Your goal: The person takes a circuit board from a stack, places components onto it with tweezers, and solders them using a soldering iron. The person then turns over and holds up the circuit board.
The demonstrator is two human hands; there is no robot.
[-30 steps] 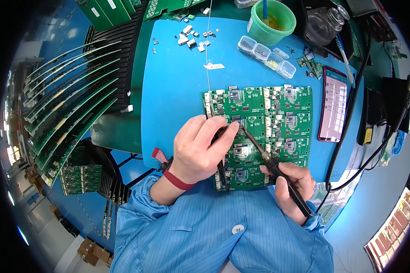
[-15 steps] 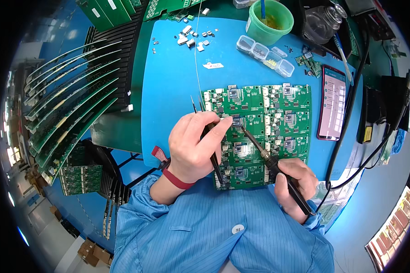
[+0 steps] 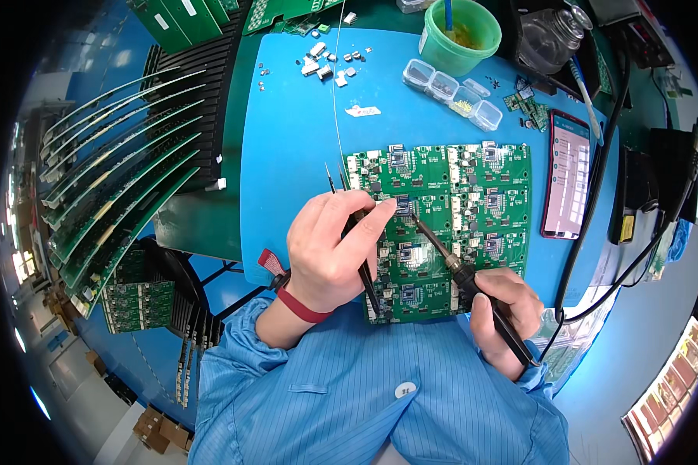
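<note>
A green panel of circuit boards (image 3: 473, 298) lies on the blue mat in front of me. My right hand (image 3: 508, 310) grips a soldering iron (image 3: 459, 270). Its tip meets a small blue module (image 3: 404, 206) on the panel's upper left part, or hovers just over it; I cannot tell which. My left hand (image 3: 329, 240) is closed round black tweezers (image 3: 369, 285), whose points face away from me, free of the board. Its fingertips press at the left edge of the same module. A thin wire (image 3: 336, 101) runs down from the far edge to beside the tweezers' points.
Boards stand upright in a black rack (image 3: 209, 101) on the left. Beyond the panel are loose metal parts (image 3: 318, 63), small clear boxes (image 3: 442, 87) and a green tub (image 3: 459, 50). On the right lie a phone (image 3: 566, 177) and a black cable (image 3: 609, 147).
The iron and both hands hold almost the same place. The thin wire has shifted slightly to the left along its middle.
</note>
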